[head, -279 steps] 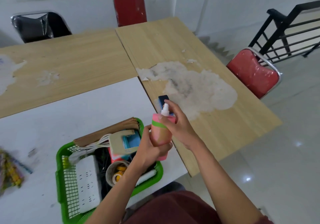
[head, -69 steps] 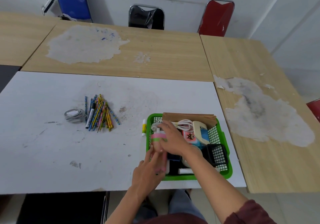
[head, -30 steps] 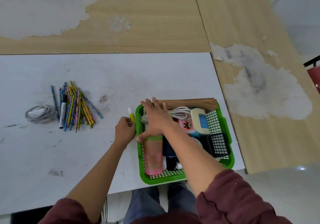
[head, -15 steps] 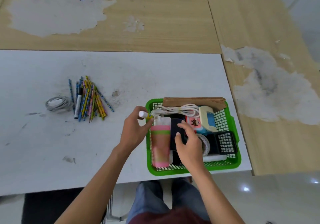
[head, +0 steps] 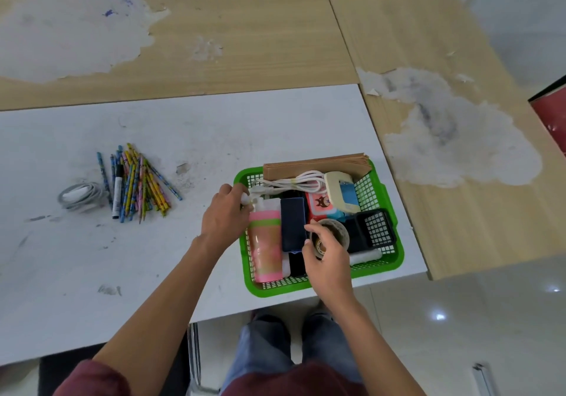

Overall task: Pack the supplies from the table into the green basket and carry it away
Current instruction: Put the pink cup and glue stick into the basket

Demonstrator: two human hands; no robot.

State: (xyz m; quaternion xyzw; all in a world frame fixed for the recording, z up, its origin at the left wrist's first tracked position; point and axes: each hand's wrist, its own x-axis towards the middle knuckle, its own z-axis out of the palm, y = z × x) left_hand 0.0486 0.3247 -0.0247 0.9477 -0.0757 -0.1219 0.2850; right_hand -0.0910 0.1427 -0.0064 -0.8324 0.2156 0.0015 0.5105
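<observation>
The green basket (head: 395, 261) sits at the near right corner of the white surface (head: 183, 138), packed with supplies. A pink bottle (head: 266, 248) lies along its left side with a dark blue case (head: 293, 227) just beside it. A white cord (head: 294, 181) and brown paper bags (head: 315, 166) are at the far end, and a black mesh holder (head: 378, 227) is at the right. The left hand (head: 225, 221) is at the basket's left rim, its grip pinching a small white-capped stick (head: 245, 199) next to the bottle's nozzle. The right hand (head: 327, 261) reaches into the basket, its grip curled round a tape roll (head: 333, 233). Well to the left, a heap of pencils (head: 137, 181), a marker (head: 118, 190) and a coiled grey cable (head: 81, 195) lie on the surface, outside the basket.
</observation>
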